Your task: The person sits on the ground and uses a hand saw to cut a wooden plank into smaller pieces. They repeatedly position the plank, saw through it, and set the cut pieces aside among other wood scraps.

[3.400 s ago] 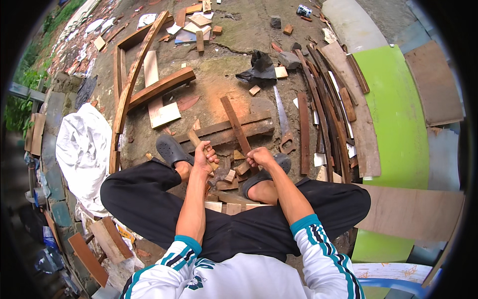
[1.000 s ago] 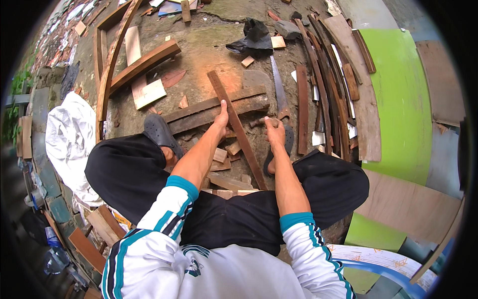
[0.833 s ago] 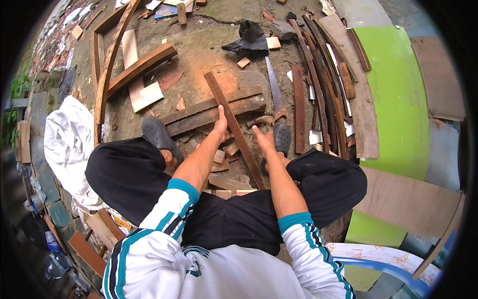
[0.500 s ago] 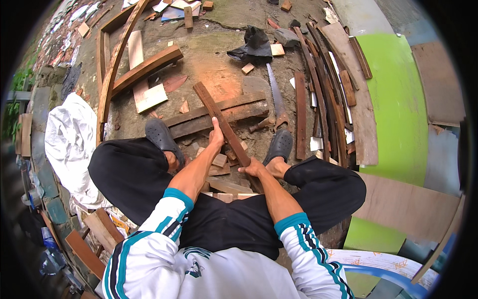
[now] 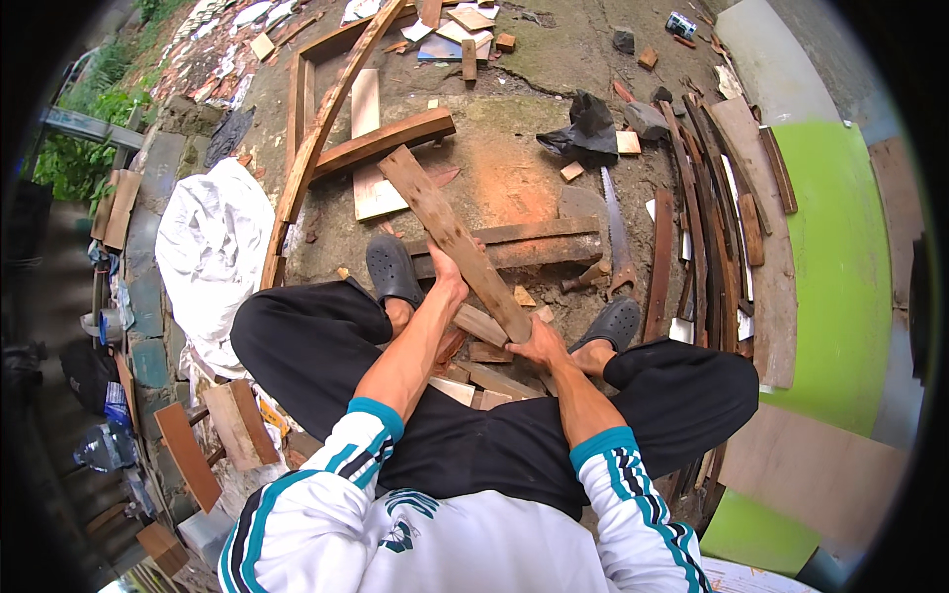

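You are sitting low, with your striped white shirt (image 5: 484, 544) filling the bottom of the frame. Your black pants (image 5: 494, 450) are spreading wide just above it.

Your right hand (image 5: 539, 344) is gripping the low end of a brown board (image 5: 450, 232), a little right of the middle of the frame. Your left hand (image 5: 447, 269) is closing around the same board higher up, and a bit of finger is peeking out past its far edge. The board is sitting in the middle of the frame, slanting from upper left down to lower right.

Small wood blocks (image 5: 489, 353) are lying in a messy pile under and beside the board's low end. Your two gray shoes (image 5: 392, 269) are resting one on each side of the pile.

A little farther off, two dark beams (image 5: 559, 249) are lying side by side, and the board is hiding part of them. A saw (image 5: 615, 232) is lying to their right, its handle pointing toward you. Long thin strips (image 5: 702, 227) are bunching together on the right, beside a bright green panel (image 5: 825, 247). On the left, a white cloth (image 5: 213, 262) is lying all crumpled.

Farther up, a wooden frame (image 5: 321, 148) is standing or lying at the upper left; you cannot tell which. A black sheet (image 5: 585, 128) is crumpling right of the middle. Near the top right, a small can (image 5: 680, 25) is lying on the ground (image 5: 509, 109).
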`<state>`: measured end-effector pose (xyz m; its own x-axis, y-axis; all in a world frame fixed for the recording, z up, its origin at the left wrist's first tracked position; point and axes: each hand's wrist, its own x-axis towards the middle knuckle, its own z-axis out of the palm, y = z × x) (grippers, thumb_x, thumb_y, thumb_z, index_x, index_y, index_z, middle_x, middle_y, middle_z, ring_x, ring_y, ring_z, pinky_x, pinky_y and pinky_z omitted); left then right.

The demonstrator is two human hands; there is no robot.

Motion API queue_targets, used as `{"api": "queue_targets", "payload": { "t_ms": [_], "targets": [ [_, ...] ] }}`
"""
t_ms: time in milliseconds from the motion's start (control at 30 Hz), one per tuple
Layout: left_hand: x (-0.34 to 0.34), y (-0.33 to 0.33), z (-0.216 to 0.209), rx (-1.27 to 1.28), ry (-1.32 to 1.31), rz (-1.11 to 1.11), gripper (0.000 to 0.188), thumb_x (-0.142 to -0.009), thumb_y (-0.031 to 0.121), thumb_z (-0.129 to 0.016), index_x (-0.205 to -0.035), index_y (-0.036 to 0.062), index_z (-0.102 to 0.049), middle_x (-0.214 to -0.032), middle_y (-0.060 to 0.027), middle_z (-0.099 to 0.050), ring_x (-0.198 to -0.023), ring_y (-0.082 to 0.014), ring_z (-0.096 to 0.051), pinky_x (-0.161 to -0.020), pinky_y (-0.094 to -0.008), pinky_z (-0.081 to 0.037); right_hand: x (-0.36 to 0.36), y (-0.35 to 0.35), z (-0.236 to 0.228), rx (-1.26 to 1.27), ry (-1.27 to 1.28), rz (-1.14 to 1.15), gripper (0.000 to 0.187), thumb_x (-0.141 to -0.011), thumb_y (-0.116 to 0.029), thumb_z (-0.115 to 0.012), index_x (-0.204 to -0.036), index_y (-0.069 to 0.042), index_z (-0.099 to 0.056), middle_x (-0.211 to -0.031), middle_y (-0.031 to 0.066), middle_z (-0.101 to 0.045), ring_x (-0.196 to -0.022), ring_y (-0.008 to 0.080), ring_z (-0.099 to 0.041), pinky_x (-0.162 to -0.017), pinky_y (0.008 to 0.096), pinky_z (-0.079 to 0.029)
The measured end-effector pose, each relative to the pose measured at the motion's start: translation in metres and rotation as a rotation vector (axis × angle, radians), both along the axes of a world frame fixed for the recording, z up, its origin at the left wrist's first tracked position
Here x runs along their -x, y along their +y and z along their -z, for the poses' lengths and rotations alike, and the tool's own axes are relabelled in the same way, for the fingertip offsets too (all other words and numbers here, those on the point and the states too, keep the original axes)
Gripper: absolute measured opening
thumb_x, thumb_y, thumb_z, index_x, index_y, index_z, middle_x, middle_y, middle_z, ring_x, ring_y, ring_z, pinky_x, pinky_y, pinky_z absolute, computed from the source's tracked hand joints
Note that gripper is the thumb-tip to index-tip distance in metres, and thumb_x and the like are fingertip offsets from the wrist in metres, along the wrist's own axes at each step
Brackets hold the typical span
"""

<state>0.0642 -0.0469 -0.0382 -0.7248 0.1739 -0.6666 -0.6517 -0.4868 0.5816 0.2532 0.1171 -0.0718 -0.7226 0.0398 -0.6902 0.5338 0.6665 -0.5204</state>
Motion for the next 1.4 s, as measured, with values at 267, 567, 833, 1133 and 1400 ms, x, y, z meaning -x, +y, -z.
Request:
{"api": "queue_targets", "payload": {
  "t_ms": [267, 567, 833, 1133, 1400],
  "targets": [
    [0.005, -0.035, -0.045, 0.041, 0.077, -0.077, 0.101, -0.088, 0.089, -0.013, -0.127, 0.0066, -0.056, -0.111, -0.011, -0.069, -0.1, -0.0269, -0.067, -0.091, -0.0439, -0.053, -0.006, -0.014, 0.001, 0.017, 0.214, 0.001, 0.085, -0.066, -0.046, -0.086, -0.127, 0.003, -0.052, -0.116, 0.0284, -0.065, -0.111, 0.0419, -0.063, -0.094, 0.0477, -0.05],
    [0.042, -0.06, -0.043, 0.262, 0.456, -0.169, 0.087, -0.083, 0.065, -0.074, -0.131, -0.0019, -0.046, -0.114, -0.0138, -0.059, -0.097, -0.0251, -0.064, -0.085, -0.0432, -0.054, 0.035, -0.054, -0.059, -0.328, 0.839, 0.137, 0.075, -0.067, -0.028, -0.088, -0.128, 0.0, -0.054, -0.111, 0.0161, -0.06, -0.11, 0.0337, -0.056, -0.103, 0.047, -0.04],
    [0.054, -0.082, -0.099, 0.308, 0.213, -0.653, 0.095, -0.082, 0.062, -0.073, -0.138, -0.0087, -0.043, -0.133, -0.018, -0.056, -0.114, -0.0335, -0.062, -0.101, -0.0518, -0.051, 0.046, -0.023, -0.107, -0.448, 0.944, 0.18, 0.075, -0.076, -0.046, -0.083, -0.131, -0.001, -0.058, -0.126, 0.0161, -0.061, -0.122, 0.0328, -0.052, -0.107, 0.0497, -0.033],
    [0.067, -0.128, -0.083, 0.149, 0.073, -0.718, 0.099, -0.083, 0.066, -0.07, -0.148, -0.0004, -0.036, -0.142, -0.0141, -0.052, -0.12, -0.0328, -0.059, -0.106, -0.0541, -0.048, 0.04, 0.081, -0.111, -0.578, 0.795, 0.517, 0.07, -0.088, -0.066, -0.065, -0.13, -0.01, -0.067, -0.145, 0.0215, -0.051, -0.14, 0.0409, -0.039, -0.116, 0.0562, -0.023],
    [0.062, -0.126, -0.091, 0.194, 0.019, -0.742, 0.112, -0.076, 0.066, -0.077, -0.151, -0.0032, -0.03, -0.146, -0.0169, -0.048, -0.125, -0.0334, -0.056, -0.105, -0.0579, -0.047, 0.066, 0.078, -0.153, -0.521, 0.355, 0.029, 0.091, -0.068, -0.07, -0.08, -0.137, -0.014, -0.061, -0.15, 0.0196, -0.048, -0.144, 0.0369, -0.036, -0.118, 0.063, -0.02]
  ]
}}
